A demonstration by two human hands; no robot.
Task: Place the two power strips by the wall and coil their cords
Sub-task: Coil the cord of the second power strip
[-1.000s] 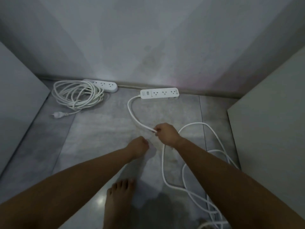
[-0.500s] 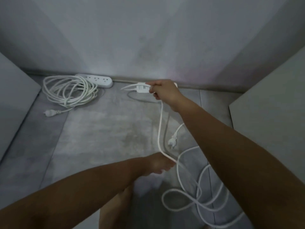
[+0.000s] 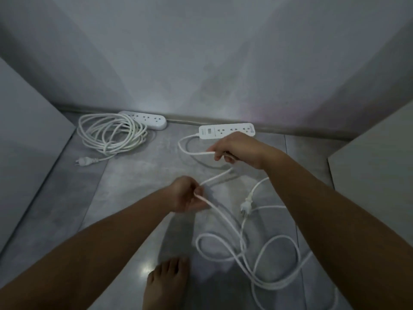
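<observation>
Two white power strips lie on the grey floor against the wall. The left strip (image 3: 148,119) has its cord in a finished coil (image 3: 111,134), its plug (image 3: 84,162) lying loose in front. The right strip (image 3: 226,131) lies flat by the wall; its cord (image 3: 225,220) leaves its left end, curves into my right hand (image 3: 238,149), passes to my left hand (image 3: 186,195), then sprawls in loose loops at the lower right. That cord's plug (image 3: 245,204) rests on the floor between my arms. Both hands grip the cord.
A pale panel (image 3: 24,135) closes the space on the left and another (image 3: 375,186) on the right. My bare foot (image 3: 166,285) stands at the bottom centre, beside the loose loops. The grey wall (image 3: 201,63) runs across the back.
My right hand has come back from the right strip, which now lies flat by the wall, and holds the cord just in front of it. My left hand has risen along the cord.
</observation>
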